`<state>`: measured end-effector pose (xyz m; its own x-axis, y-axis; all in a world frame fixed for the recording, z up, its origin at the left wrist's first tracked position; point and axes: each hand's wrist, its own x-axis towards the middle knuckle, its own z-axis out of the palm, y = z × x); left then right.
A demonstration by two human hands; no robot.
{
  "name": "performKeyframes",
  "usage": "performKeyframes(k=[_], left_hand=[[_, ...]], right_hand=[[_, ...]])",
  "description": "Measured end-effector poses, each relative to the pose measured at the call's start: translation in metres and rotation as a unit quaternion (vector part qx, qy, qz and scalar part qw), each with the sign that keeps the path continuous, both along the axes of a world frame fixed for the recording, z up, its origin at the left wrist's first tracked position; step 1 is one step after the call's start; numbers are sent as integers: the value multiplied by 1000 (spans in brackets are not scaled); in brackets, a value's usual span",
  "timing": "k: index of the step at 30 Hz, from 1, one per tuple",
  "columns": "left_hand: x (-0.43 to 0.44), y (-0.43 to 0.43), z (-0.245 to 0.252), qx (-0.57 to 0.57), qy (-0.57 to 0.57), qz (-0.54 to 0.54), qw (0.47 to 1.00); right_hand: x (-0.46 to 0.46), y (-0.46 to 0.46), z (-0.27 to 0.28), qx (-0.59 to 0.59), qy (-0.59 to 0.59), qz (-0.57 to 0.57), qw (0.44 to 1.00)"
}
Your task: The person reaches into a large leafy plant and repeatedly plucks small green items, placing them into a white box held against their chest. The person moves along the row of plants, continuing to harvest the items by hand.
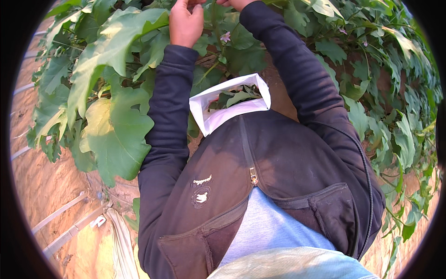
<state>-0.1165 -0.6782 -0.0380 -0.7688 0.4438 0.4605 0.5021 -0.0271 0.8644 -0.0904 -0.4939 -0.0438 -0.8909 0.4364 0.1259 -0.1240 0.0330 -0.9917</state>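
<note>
My left hand (187,25) is raised among the leaves at the top edge, thumb up and fingers partly cut off by the picture's rim. Just to its right, my right hand (240,3) shows only in part, its fingertips near a green plant stem (215,24). What either hand holds cannot be made out. Below them a pale purple flower (225,37) hangs on what looks like an eggplant plant. Against my jacket front sits an open white container (230,112), with loose green leaves (240,98) inside it.
Large lobed leaves (115,129) crowd my left forearm. Dense foliage (383,76) runs along the right side. Over the bare soil at lower left lie pale rails (73,230) and a strip of whitish cloth (120,240). A dark cord (366,167) hangs by my right arm.
</note>
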Motion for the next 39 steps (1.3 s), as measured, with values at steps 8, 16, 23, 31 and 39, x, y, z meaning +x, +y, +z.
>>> performKeyframes(k=[8, 16, 23, 31, 39], left_hand=[[34, -23, 15, -205, 260, 196, 923], [40, -29, 13, -168, 221, 243, 929], [59, -23, 35, -18, 109, 299, 948], [7, -22, 56, 11, 88, 161, 983], [7, -14, 31, 181, -38, 224, 957]], right_hand=[[-2, -47, 43, 54, -31, 74, 995], [-15, -48, 27, 94, 52, 182, 977], [14, -48, 32, 212, 153, 209, 942], [21, -50, 34, 176, 148, 106, 967], [43, -57, 54, 247, 103, -3, 964]])
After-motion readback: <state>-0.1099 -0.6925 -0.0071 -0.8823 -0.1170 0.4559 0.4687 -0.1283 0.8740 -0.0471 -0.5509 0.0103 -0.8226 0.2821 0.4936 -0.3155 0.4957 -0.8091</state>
